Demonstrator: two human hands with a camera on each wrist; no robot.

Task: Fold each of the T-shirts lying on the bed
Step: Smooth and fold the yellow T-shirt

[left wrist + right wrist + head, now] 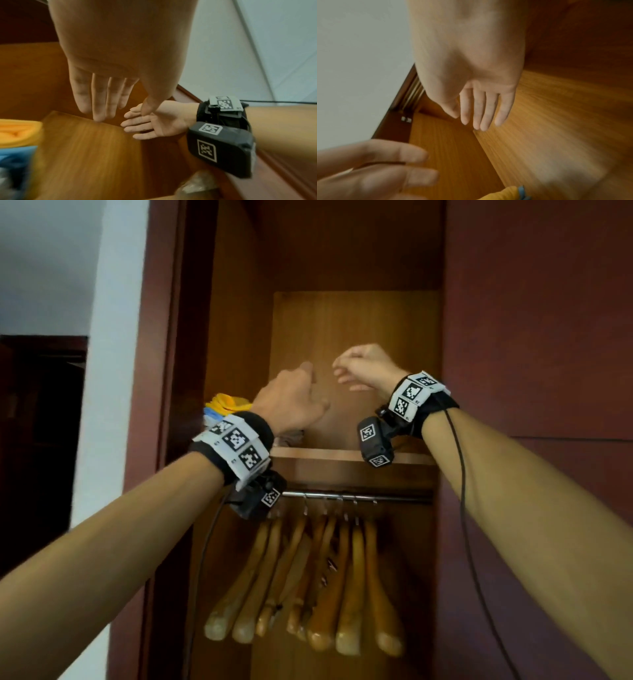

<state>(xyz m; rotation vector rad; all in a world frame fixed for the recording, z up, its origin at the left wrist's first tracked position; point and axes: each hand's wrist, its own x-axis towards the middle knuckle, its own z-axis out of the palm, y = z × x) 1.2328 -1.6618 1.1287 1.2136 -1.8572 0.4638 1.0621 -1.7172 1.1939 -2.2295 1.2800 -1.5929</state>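
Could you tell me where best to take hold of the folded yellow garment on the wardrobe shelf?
Probably by its rounded folded edge, coming from the open front of the shelf. The yellow garment tops a stack over a blue one at the shelf's left end, beside the left hand, which holds nothing.

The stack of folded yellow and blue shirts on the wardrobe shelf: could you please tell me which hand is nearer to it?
Left. The left hand hovers just beside the stack of folded yellow and blue shirts; the right hand is farther along the wooden shelf, beyond the left.
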